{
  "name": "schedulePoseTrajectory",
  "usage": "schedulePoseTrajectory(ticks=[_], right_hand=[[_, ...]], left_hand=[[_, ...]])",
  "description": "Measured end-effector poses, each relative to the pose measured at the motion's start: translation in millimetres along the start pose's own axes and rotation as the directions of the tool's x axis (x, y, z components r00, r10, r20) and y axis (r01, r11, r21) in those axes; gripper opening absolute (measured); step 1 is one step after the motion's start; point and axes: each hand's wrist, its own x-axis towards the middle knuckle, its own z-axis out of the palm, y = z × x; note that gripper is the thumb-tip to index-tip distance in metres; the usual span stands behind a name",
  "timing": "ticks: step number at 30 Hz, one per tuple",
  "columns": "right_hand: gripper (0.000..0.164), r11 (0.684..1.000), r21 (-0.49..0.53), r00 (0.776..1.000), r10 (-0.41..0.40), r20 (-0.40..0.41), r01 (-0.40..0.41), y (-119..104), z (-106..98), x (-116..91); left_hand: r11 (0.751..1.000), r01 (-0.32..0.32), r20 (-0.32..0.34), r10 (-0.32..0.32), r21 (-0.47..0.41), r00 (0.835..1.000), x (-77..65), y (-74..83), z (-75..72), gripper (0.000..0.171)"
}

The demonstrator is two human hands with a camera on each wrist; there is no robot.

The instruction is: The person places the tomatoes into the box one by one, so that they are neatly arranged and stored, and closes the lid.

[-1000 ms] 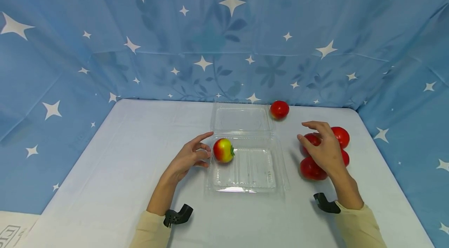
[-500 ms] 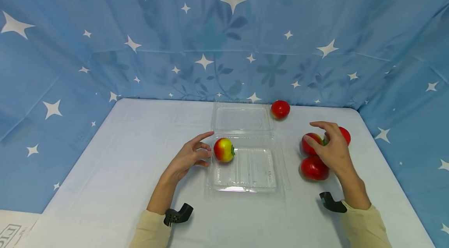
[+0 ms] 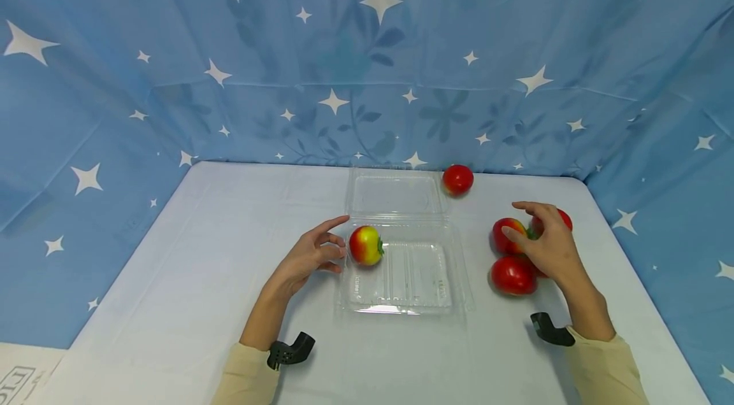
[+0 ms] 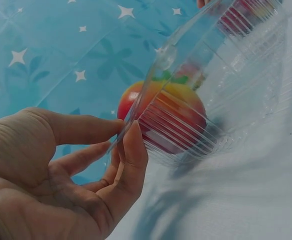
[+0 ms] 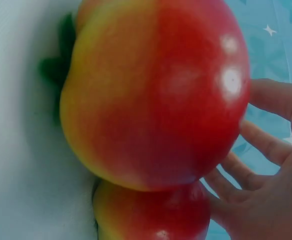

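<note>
My left hand (image 3: 309,257) is at the left side of a clear plastic clamshell box (image 3: 401,311). In the left wrist view, the thumb and a finger pinch the box rim (image 4: 148,82). Inside the box, near that side, lies a shiny red-and-yellow fruit (image 3: 362,249) with a green leafy top. My right hand (image 3: 553,249) hovers over a cluster of similar fruits, thumb and fingers spread apart. Under it are a fruit (image 3: 507,238), another in front (image 3: 513,277), and others partly hidden. In the right wrist view, a large fruit (image 5: 156,95) covers some fingertips; contact cannot be told.
The box's lid (image 3: 395,193) lies folded open towards the back. A lone red fruit (image 3: 457,180) sits beside the lid's right edge. A white cloth covers the table (image 3: 229,214). Blue star-patterned curtains (image 3: 275,42) stand behind and at both sides.
My right hand has shifted to the right over the fruit cluster, uncovering more of the left fruits. My left hand stays at the box edge. The fruits appear unmoved.
</note>
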Motion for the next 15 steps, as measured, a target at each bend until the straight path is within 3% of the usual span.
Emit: schedulePoseTrajectory(ticks=[7,15], right_hand=[[0.067,1.000,0.001,0.996,0.012,0.088,-0.012,5.5,2.6,0.2],[0.069,1.000,0.003,0.991,0.007,0.133,-0.008,7.1,4.1,0.4]], left_hand=[[1.000,-0.016,0.023,0.016,-0.012,1.000,1.5,-3.0,-2.6,0.070],[0.999,-0.027,0.033,0.027,-0.027,0.999,1.6,-3.5,-3.0,0.070]])
